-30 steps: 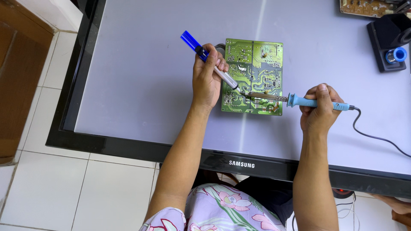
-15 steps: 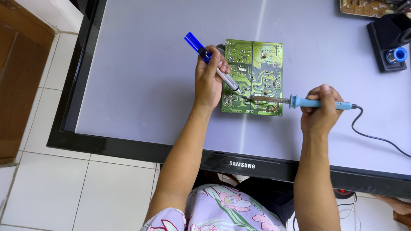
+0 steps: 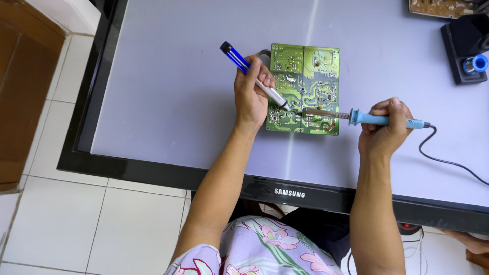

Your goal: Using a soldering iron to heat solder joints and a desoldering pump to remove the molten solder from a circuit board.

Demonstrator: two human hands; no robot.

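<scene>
Board, green, lies flat on the pale screen of a black-framed TV that serves as your bench. Your left hand rests at the board's left edge, fingers wrapped around a blue pump held slanted, its tip down on the board's lower part. Your right hand, forearm reaching up from below, grips a blue-handled iron held level, its tip meeting the pump's tip on the board. A black cord trails off right. An iron stand sits at far right.
</scene>
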